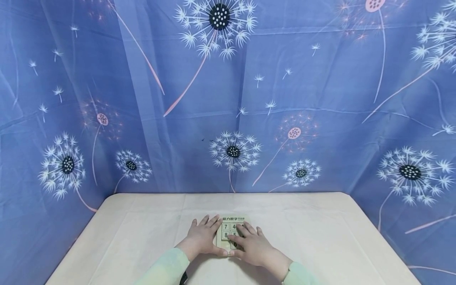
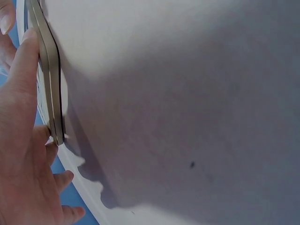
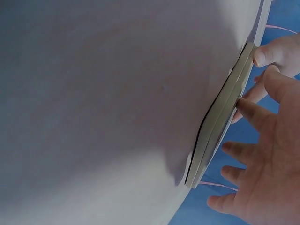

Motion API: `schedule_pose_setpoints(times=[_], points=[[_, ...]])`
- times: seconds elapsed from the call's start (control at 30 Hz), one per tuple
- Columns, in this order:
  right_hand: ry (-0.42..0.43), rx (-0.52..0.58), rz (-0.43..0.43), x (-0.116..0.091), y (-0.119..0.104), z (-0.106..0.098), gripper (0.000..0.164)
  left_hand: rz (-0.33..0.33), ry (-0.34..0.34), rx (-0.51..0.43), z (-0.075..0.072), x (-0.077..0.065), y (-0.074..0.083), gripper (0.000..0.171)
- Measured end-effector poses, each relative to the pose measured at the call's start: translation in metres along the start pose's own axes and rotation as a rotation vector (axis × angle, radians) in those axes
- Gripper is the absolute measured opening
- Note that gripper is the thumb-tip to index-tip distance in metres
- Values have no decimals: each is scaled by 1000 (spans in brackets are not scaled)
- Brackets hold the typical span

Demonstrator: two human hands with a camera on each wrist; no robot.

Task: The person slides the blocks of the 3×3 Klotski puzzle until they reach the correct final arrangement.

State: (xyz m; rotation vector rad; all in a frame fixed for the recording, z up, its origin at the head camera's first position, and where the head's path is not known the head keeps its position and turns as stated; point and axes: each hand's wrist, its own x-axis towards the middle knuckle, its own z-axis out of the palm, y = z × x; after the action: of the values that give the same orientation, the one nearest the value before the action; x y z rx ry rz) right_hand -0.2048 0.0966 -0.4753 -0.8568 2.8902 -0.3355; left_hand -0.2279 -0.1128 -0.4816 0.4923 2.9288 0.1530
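A pale number sliding puzzle (image 1: 223, 246) lies on the table, with numbered tiles 7, 4, 8, 5 and 6 showing and printed characters along its far edge. My left hand (image 1: 204, 236) holds its left side, thumb at the near edge and fingers reaching the far left corner. Over the right part is my right hand (image 1: 255, 246), fingers spread, index fingertip on the tiles and thumb by the near edge; it covers some tiles. In the right wrist view the puzzle's side (image 3: 215, 122) shows as a thick two-layer edge.
A cream-coloured cloth covers the table (image 1: 142, 221), which has rounded far corners. Blue curtains (image 1: 192, 158) with dandelion prints hang behind it and at both sides. Something small and dark (image 1: 183, 278) shows by the left sleeve.
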Motion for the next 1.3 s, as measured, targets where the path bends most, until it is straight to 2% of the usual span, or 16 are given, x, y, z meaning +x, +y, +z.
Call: schedule_pose_setpoints(times=[0.73,1.3], points=[[-18,18,-15,-8,-3,-3,52,-4,1,-8,4,3,-2,111],[-4,7,-39,-13,-1,1,48,-5,-4,-7,0,1,0,109]])
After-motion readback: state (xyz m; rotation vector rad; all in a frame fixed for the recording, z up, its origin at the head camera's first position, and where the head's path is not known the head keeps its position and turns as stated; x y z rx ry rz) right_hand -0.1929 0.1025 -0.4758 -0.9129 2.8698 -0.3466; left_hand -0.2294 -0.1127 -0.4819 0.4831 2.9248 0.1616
